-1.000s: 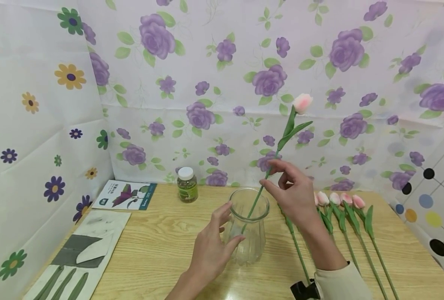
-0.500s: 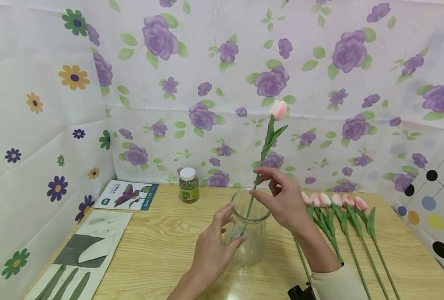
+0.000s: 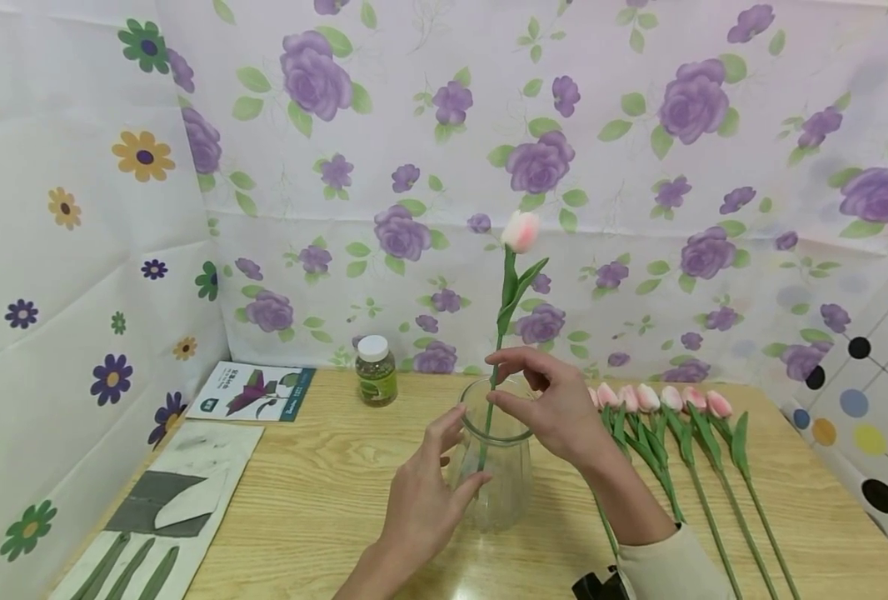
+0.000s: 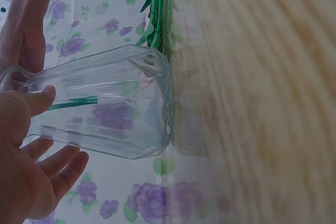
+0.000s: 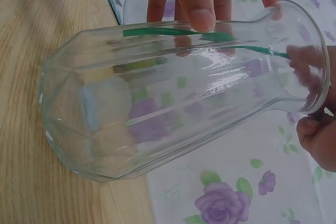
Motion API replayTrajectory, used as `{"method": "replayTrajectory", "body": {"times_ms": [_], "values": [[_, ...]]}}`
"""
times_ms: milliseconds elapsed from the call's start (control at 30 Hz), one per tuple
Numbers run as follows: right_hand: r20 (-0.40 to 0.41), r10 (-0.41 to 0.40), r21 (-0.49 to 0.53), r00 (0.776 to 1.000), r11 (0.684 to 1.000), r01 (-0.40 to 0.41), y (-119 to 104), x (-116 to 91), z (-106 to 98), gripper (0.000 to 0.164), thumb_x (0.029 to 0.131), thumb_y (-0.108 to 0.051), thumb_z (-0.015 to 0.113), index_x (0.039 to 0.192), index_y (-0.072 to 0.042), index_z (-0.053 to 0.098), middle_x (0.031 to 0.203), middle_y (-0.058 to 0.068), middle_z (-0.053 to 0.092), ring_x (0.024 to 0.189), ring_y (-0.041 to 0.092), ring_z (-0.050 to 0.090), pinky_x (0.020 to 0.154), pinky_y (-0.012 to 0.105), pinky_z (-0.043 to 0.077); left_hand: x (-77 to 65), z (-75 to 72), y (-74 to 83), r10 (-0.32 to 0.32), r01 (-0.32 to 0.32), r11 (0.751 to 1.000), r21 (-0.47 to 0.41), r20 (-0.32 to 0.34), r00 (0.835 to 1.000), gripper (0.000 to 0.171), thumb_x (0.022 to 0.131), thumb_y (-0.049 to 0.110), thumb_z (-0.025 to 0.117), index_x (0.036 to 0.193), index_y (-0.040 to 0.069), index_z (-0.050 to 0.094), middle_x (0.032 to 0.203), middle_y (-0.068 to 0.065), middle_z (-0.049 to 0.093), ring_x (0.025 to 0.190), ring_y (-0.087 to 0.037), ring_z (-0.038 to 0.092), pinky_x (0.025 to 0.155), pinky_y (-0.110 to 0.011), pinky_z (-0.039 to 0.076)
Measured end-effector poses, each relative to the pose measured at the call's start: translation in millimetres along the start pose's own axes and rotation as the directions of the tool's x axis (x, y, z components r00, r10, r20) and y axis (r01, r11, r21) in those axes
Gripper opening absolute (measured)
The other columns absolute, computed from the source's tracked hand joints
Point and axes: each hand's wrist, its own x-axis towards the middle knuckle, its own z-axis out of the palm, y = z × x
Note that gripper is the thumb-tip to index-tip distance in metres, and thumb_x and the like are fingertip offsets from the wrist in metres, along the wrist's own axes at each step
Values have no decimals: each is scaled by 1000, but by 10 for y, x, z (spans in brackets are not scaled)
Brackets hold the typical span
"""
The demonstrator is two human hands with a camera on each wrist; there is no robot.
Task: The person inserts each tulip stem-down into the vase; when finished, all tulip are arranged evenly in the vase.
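A clear glass vase (image 3: 510,492) stands upright on the wooden table. My left hand (image 3: 425,492) steadies it, with the thumb and fingers around its left side. My right hand (image 3: 560,412) pinches the green stem of a pink-and-white tulip (image 3: 521,232) between thumb and fingers, right at the vase's rim. The bloom and leaves rise above that hand. Inside the glass, the stem's lower end (image 4: 79,101) hangs partway down, above the base, as the left wrist view shows. The right wrist view has the stem (image 5: 152,31) close to the vase wall near the left thumb.
Several more tulips (image 3: 669,400) lie on the table to the right. Behind the vase is a small jar (image 3: 376,375) with a white lid. A printed leaflet (image 3: 252,390) and a pale sheet with dark shapes (image 3: 189,454) lie on the left. Patterned cloth (image 3: 444,167) hangs behind.
My right hand has moved left and slightly down, bringing the tulip from a rightward tilt to nearly upright within the vase. My left hand has stayed at the vase.
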Motion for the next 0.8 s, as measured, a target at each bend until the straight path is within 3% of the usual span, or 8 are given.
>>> {"method": "replayTrajectory", "body": {"times_ms": [133,400,667,800], "values": [[35,42,4,999,999,-42,-22,7,-3,35,91,-7,83,124,-16,75,104,6,74,78,19,49,67,27,36,5,-3,0,8,-8,1000,5,-8,1000,90,80,15,93,154,18,42,131,-15,73,113,-27,77,83,-36,68],[80,109,6,991,994,-109,-13,12,-16,33,93,-10,82,123,-19,75,102,2,75,91,18,63,78,28,47,3,8,-11,24,-24,1000,9,-27,999,92,79,13,94,154,18,42,131,-16,73,110,-27,77,81,-35,68],[113,90,0,990,996,-90,-3,16,-29,30,94,-11,81,122,-19,76,101,1,75,85,17,59,73,29,44,4,5,-7,13,-13,1000,3,-9,1000,92,80,12,93,156,19,40,133,-15,72,112,-27,77,81,-36,68],[135,88,14,987,996,-91,6,20,-28,28,94,-11,81,120,-20,77,101,-1,74,104,20,64,85,31,50,-4,4,-5,15,-15,1000,-1,-9,1000,92,80,11,93,155,18,40,133,-16,72,112,-28,77,80,-38,69]]}}
